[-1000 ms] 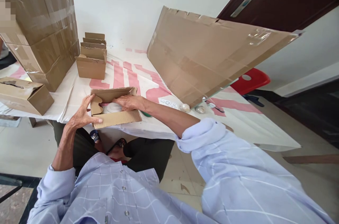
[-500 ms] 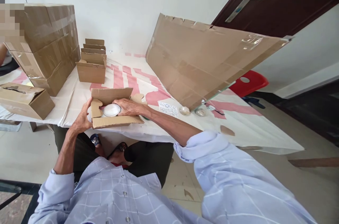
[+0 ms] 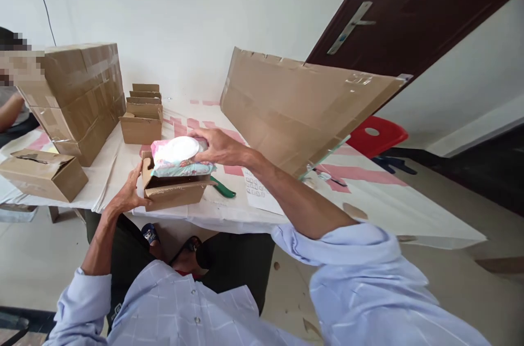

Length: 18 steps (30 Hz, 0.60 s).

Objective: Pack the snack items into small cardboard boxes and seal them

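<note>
A pack of wet wipes (image 3: 180, 163), pink and light blue with a white lid, is tilted at the mouth of an open cardboard box (image 3: 176, 196). My right hand (image 3: 216, 148) grips the lid end of the pack, its fingers wrapped over the right side. The left end of the box is held by my left hand (image 3: 127, 193), thumb at the front wall and fingers behind. Dark space shows between the pack and the box's front wall. Just right of the box lies a green-handled tool (image 3: 223, 188), its other end hidden.
Several open small boxes (image 3: 141, 130) stand in a row at the back. A taped carton stack (image 3: 82, 100) and a closed box (image 3: 45, 174) are at left, near a seated person. A large cardboard sheet (image 3: 282, 111) leans at right; a printed paper (image 3: 262, 198) lies before it.
My right hand has raised the wipes pack from down inside the box to above its rim. My left hand stays on the box. The view has tipped upward slightly.
</note>
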Motion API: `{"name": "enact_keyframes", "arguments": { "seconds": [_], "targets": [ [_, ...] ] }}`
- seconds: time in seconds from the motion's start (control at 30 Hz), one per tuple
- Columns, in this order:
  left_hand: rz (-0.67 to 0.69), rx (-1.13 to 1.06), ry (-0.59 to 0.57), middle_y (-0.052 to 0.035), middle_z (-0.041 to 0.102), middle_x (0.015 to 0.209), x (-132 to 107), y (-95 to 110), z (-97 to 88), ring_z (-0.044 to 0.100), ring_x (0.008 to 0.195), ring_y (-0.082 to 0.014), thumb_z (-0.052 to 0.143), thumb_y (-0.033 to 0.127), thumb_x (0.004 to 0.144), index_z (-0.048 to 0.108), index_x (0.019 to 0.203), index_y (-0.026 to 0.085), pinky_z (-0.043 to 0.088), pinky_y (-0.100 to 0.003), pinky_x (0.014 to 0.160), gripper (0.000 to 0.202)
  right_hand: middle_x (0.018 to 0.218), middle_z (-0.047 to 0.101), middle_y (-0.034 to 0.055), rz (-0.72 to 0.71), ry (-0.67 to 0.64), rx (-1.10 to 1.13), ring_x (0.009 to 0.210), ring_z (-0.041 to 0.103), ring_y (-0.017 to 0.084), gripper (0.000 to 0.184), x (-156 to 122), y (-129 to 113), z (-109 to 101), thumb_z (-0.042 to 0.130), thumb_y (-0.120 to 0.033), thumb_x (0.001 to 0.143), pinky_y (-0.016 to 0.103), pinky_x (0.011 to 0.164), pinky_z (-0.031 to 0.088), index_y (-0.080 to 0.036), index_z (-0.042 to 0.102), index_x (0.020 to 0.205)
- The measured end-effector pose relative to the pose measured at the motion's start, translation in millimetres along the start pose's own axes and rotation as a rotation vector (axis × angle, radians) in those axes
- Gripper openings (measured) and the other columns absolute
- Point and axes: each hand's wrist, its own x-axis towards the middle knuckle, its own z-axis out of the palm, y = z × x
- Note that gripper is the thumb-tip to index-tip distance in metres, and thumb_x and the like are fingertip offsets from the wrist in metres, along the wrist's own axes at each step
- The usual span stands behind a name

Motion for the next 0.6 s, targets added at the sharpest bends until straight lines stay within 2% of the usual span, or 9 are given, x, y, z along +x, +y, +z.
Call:
{"name": "enact_keyframes", "arguments": {
  "seconds": [0.1, 0.17, 0.23, 0.27, 0.33, 0.43, 0.53, 0.6],
  "targets": [
    [0.077, 0.035, 0.098, -0.0152, 0.038, 0.182, 2.8, 23.0, -28.7, 0.042, 0.165, -0.0467, 0.09, 0.048, 0.084, 0.035, 0.179, 0.039, 0.053, -0.064, 0.122, 0.109, 0.119, 0.08, 0.01, -0.004, 0.091, 0.197, 0.109, 0.073, 0.028, 0.062, -5.9, -10.4, -24.0, 0.098, -0.046, 0.073, 0.038, 0.092, 0.06, -0.017, 0.077, 0.123],
    [0.195, -0.007, 0.157, -0.0141, 0.035, 0.185, 14.1, 52.3, -43.5, 0.038, 0.168, -0.0463, 0.086, 0.059, 0.089, 0.034, 0.179, 0.041, 0.053, -0.063, 0.123, 0.105, 0.122, 0.08, 0.0109, 0.004, 0.096, 0.313, 0.113, 0.074, 0.028, 0.061, -8.0, -16.4, -29.5, 0.099, -0.046, 0.072, 0.041, 0.097, 0.061, -0.017, 0.078, 0.122],
    [0.325, -0.051, 0.121, -0.0144, 0.035, 0.186, 31.6, 87.9, -49.0, 0.04, 0.168, -0.047, 0.091, 0.066, 0.083, 0.03, 0.18, 0.041, 0.055, -0.061, 0.121, 0.118, 0.123, 0.08, 0.0107, 0.029, 0.061, 0.426, 0.112, 0.074, 0.027, 0.062, -7.1, -20.0, -26.6, 0.099, -0.046, 0.072, 0.041, 0.098, 0.061, -0.017, 0.078, 0.122],
    [0.374, -0.065, 0.109, -0.0147, 0.038, 0.184, 41.0, 105.3, -48.2, 0.043, 0.165, -0.0469, 0.093, 0.067, 0.08, 0.033, 0.179, 0.039, 0.055, -0.06, 0.122, 0.12, 0.122, 0.08, 0.0106, 0.046, 0.041, 0.478, 0.11, 0.075, 0.026, 0.063, -5.9, -20.5, -23.0, 0.1, -0.047, 0.071, 0.04, 0.096, 0.062, -0.017, 0.077, 0.122],
    [0.412, -0.088, 0.114, -0.0143, 0.054, 0.173, 58.2, 134.3, -42.0, 0.056, 0.155, -0.0441, 0.093, 0.067, 0.079, 0.051, 0.172, 0.033, 0.054, -0.057, 0.122, 0.107, 0.123, 0.08, 0.0111, 0.079, 0.044, 0.571, 0.107, 0.075, 0.026, 0.069, -3.2, -18.4, -14.1, 0.103, -0.053, 0.068, 0.038, 0.092, 0.064, -0.018, 0.075, 0.122],
    [0.364, -0.209, 0.212, -0.0118, 0.075, 0.146, 78.8, 156.6, -30.5, 0.072, 0.13, -0.0382, 0.092, 0.064, 0.081, 0.073, 0.149, 0.025, 0.06, -0.05, 0.112, 0.081, 0.14, 0.075, 0.0142, 0.051, 0.169, 0.705, 0.115, 0.075, 0.028, 0.083, -2.4, -11.7, -1.5, 0.098, -0.073, 0.069, 0.038, 0.092, 0.066, -0.021, 0.07, 0.127],
    [0.221, -0.463, 0.35, -0.0099, 0.082, 0.122, 98.6, 162.5, -25.4, 0.078, 0.109, -0.034, 0.092, 0.06, 0.079, 0.076, 0.137, 0.021, 0.065, -0.044, 0.093, 0.071, 0.156, 0.067, 0.0145, -0.093, 0.295, 0.742, 0.136, 0.069, 0.032, 0.098, -4.1, -9.8, 9.6, 0.091, -0.086, 0.071, 0.042, 0.105, 0.064, -0.025, 0.065, 0.142],
    [0.117, -0.602, 0.356, -0.0104, 0.083, 0.112, 111.3, 166.6, -26.5, 0.079, 0.103, -0.0336, 0.09, 0.062, 0.081, 0.076, 0.129, 0.019, 0.066, -0.042, 0.085, 0.065, 0.155, 0.068, 0.0138, -0.168, 0.381, 0.678, 0.143, 0.064, 0.034, 0.1, -1.7, -12.3, 16.6, 0.089, -0.086, 0.073, 0.043, 0.114, 0.061, -0.026, 0.063, 0.149]
  ]
}}
